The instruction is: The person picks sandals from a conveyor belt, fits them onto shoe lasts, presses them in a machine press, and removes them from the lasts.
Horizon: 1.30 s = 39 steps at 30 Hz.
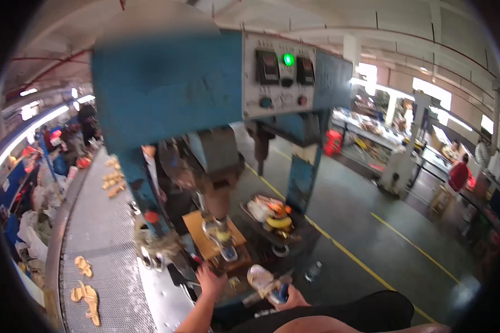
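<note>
I stand in front of a tall blue press machine [166, 89] with a grey control panel [278, 75] and a lit green lamp. My left hand [210, 279] reaches to the base under the press head, next to a shoe part [226, 244] clamped under the ram on an orange-brown block [197, 227]. My right hand [288, 298] holds a light-coloured shoe [264, 279] with a blue and yellow sole, tilted, just right of the press.
A grey mesh conveyor belt [103, 233] curves along the left with tan shoe soles [88, 297] on it. A tray of parts [272, 213] sits right of the press. A plastic bottle [313, 271] stands on the green floor with yellow lines. Other workers are seated far left and far right.
</note>
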Tool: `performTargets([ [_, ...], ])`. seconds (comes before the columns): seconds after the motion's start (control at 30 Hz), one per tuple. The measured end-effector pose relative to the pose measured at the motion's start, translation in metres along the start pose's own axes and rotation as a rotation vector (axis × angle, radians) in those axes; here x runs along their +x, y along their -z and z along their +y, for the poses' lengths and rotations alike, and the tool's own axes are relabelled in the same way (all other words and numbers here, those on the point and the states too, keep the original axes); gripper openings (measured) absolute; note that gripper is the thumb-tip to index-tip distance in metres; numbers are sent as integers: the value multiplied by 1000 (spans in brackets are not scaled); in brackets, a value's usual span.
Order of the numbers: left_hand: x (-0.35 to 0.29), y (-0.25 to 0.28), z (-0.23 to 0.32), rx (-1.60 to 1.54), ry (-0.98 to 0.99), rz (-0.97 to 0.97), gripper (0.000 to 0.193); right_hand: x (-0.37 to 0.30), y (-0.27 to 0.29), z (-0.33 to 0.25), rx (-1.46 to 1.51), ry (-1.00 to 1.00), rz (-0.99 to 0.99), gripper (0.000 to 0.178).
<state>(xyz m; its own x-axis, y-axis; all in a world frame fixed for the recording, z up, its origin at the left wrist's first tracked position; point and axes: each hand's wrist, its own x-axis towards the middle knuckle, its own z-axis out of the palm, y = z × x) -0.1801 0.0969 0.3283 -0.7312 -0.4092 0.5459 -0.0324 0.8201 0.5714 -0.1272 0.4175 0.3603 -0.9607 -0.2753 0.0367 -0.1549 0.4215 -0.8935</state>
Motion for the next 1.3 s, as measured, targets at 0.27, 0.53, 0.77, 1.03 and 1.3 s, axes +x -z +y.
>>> performTargets([
  [0.27,71,-107,57,-230,319,-324,65,23,23,-20,-79,83,229,62],
  [0.53,-79,15,19,-63,-42,-289,64,125,-46,-32,-132,498,-7,69],
  [0.77,-211,118,17,-60,729,107,71,219,-126,2,-344,468,-48,82],
  [1.03,-253,177,-37,-30,799,-62,77,265,-122,13,-496,374,-78,61],
  [1.3,-322,229,-68,470,1143,355,83,250,-117,-9,-242,563,120,70],
])
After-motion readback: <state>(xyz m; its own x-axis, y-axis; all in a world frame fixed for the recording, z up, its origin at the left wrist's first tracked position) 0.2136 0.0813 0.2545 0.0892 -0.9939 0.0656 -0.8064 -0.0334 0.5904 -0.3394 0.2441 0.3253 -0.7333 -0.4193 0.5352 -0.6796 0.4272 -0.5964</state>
